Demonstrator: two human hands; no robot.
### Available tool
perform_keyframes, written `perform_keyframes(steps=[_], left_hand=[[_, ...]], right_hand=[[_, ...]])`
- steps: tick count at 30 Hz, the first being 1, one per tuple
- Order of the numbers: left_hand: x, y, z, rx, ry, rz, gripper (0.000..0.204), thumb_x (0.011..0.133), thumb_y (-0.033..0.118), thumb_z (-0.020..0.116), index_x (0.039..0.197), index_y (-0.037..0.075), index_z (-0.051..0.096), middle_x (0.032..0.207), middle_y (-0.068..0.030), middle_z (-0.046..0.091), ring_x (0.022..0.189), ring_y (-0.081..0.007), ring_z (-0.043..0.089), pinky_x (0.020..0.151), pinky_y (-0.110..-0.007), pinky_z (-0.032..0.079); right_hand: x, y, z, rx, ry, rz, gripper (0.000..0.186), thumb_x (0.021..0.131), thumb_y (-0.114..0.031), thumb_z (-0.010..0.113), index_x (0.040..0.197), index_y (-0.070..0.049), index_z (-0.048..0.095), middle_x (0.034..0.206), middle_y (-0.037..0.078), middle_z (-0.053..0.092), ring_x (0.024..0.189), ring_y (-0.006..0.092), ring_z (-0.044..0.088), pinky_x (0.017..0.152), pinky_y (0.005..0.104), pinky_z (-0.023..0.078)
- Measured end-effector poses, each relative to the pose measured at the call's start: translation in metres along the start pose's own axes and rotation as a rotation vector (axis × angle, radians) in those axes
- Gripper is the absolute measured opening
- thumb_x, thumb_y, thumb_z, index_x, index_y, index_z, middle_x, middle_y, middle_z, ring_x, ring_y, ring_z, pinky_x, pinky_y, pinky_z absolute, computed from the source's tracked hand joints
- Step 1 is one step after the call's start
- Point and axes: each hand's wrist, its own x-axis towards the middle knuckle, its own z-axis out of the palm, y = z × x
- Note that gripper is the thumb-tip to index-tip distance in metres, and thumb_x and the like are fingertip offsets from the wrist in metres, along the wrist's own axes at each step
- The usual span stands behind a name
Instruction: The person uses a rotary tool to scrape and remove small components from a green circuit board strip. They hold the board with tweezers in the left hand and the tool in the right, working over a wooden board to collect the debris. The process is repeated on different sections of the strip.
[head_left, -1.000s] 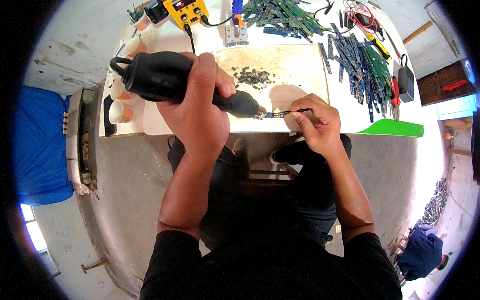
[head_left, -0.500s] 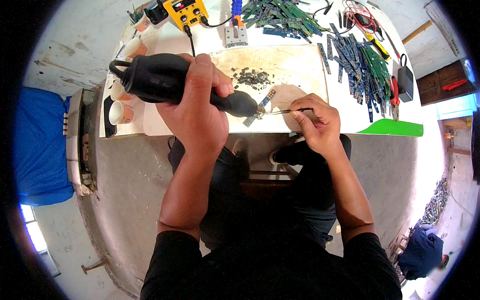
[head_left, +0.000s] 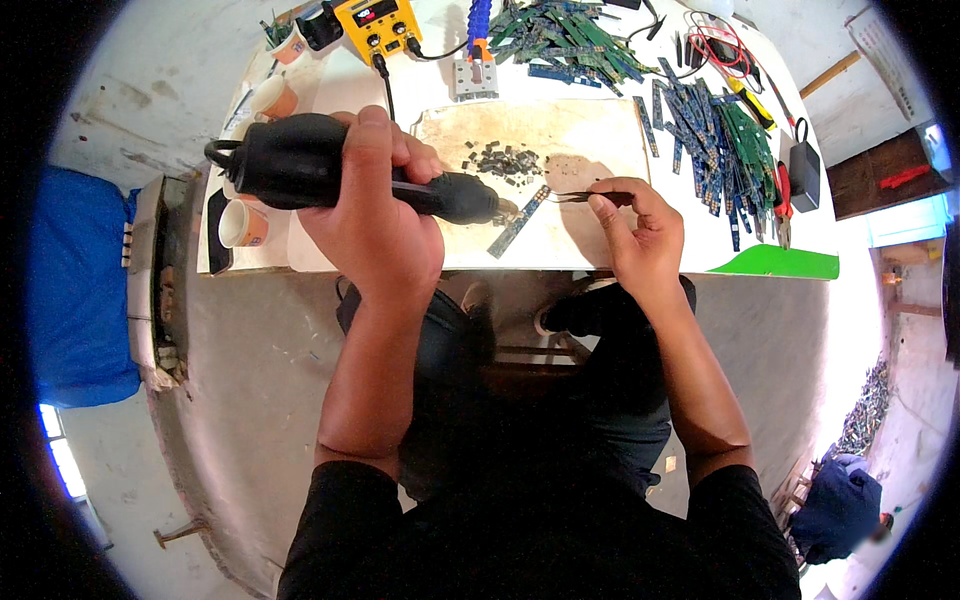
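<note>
My left hand (head_left: 370,220) is closed round a black hot-air tool (head_left: 280,160), its metal nozzle (head_left: 505,210) pointing right, close over a narrow circuit-board strip (head_left: 507,236). The strip lies diagonally on a stained pale work board (head_left: 445,125). My right hand (head_left: 643,235) pinches dark tweezers (head_left: 600,194), whose tips reach toward the upper end of the strip; whether they touch it I cannot tell. A pile of small dark chips (head_left: 500,160) lies just above the nozzle on the work board.
A yellow control unit (head_left: 378,25), blue jointed hose (head_left: 478,25), paper cups (head_left: 240,225), piles of board strips (head_left: 700,130), red-handled pliers (head_left: 785,195) and a black box (head_left: 805,170) surround the work board. A person in dark blue (head_left: 835,505) is at lower right.
The strip has swung from near horizontal to diagonal. The hot-air tool has moved slightly left, and the tweezers in my right hand have risen toward the strip's upper end.
</note>
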Motion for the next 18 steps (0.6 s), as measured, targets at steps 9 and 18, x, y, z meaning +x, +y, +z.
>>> perform_keyframes(steps=[9,18], left_hand=[[0.0,0.003,0.004,0.018,0.005,0.032,0.01,0.087,-0.003,0.065,0.091,0.002,0.056,0.06,-0.0051,0.057,0.052,-0.0139,0.055,0.055,-0.028,0.048],[0.002,0.003,0.004,0.035,0.026,0.02,0.011,0.086,-0.004,0.066,0.083,0.003,0.058,0.058,-0.0049,0.058,0.051,-0.0138,0.056,0.056,-0.028,0.046]], right_hand=[[-0.004,-0.02,0.003,-0.114,-0.116,0.036,0.009,0.088,-0.002,0.071,0.096,0.001,0.07,0.091,0.01,0.071,0.082,0.0159,0.065,0.078,0.0277,0.051],[-0.029,-0.045,0.008,-0.319,-0.077,-0.156,0.011,0.08,-0.001,0.073,0.091,-0.001,0.07,0.086,0.016,0.068,0.08,0.0329,0.066,0.07,0.0378,0.053]])
